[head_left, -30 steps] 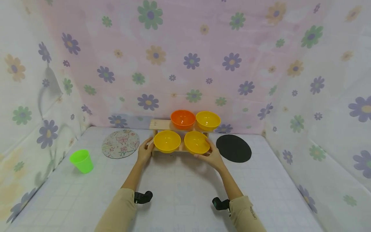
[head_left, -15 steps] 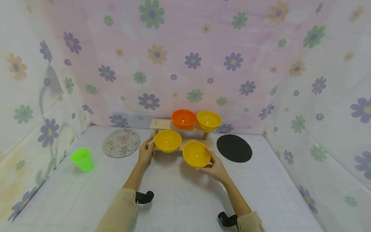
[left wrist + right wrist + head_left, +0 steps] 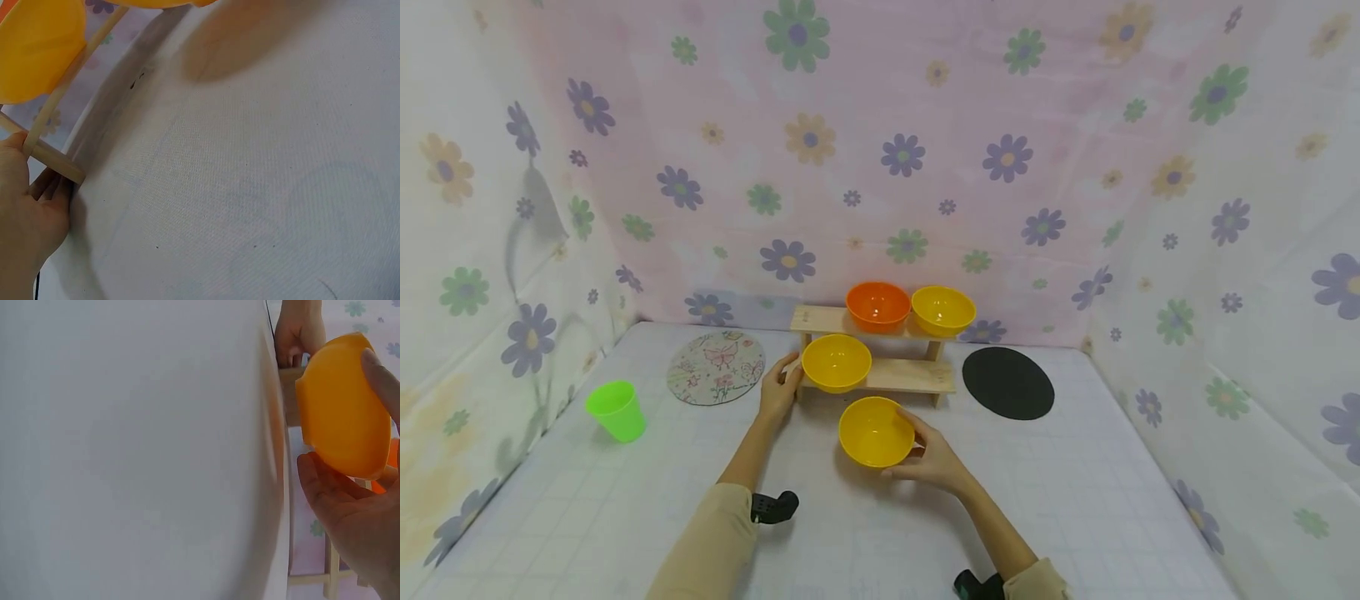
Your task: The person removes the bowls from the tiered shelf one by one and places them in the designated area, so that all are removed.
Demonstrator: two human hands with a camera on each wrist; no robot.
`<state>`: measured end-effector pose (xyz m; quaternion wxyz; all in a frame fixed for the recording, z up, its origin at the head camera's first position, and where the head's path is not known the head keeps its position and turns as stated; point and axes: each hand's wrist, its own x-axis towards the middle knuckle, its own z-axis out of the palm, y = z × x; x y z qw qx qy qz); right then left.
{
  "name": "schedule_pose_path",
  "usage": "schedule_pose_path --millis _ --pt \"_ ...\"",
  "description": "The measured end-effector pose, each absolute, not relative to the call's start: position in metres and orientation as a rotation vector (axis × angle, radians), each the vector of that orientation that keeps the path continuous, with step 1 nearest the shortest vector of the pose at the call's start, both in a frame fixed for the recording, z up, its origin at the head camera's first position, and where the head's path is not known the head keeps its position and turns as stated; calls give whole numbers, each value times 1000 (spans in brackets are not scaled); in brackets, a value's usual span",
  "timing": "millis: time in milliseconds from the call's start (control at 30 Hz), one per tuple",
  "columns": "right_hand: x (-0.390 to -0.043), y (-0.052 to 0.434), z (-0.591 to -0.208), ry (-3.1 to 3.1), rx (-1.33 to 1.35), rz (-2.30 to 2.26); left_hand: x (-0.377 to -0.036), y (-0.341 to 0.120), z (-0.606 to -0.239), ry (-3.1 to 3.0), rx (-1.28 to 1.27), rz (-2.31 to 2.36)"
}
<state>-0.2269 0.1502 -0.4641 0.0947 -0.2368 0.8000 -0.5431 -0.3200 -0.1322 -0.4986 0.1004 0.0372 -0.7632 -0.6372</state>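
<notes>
In the head view my right hand (image 3: pixel 931 457) grips a yellow bowl (image 3: pixel 876 432) by its right side, in front of the wooden two-tier rack (image 3: pixel 910 377). The right wrist view has this bowl (image 3: pixel 344 406) raised above the table, thumb on one side and fingers beneath. My left hand (image 3: pixel 779 392) holds the left end of the rack's lower tier; in the left wrist view it grips the wooden frame (image 3: pixel 56 161). Beside it, a second yellow bowl (image 3: pixel 837 363) sits on the lower tier. The upper tier bears an orange bowl (image 3: pixel 877 307) and another yellow bowl (image 3: pixel 943 311).
A green cup (image 3: pixel 617 412) stands tilted-looking at the table's left. Left of the rack lies a round patterned mat (image 3: pixel 717 368); to its right is a round black mat (image 3: pixel 1008 383). Flowered cloth (image 3: pixel 865 167) walls the back and sides of the white table (image 3: pixel 842 542).
My right hand has lifted the yellow bowl off the lower tier's right side and brought it forward, then leftward. My left hand stays on the rack's left end.
</notes>
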Motion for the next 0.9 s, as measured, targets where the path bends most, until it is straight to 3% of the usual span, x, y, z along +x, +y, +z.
schedule_pose_path --millis 200,400,900 --pt "-237 139 -483 2361 -735 -1569 -319 -132 -496 -2256 115 -1891" --pt "-232 126 -472 2329 -800 -1517 -319 -132 -496 -2220 82 -1926" --pt "-236 114 -489 2304 -809 -1524 -320 -133 -498 -2233 99 -1920"
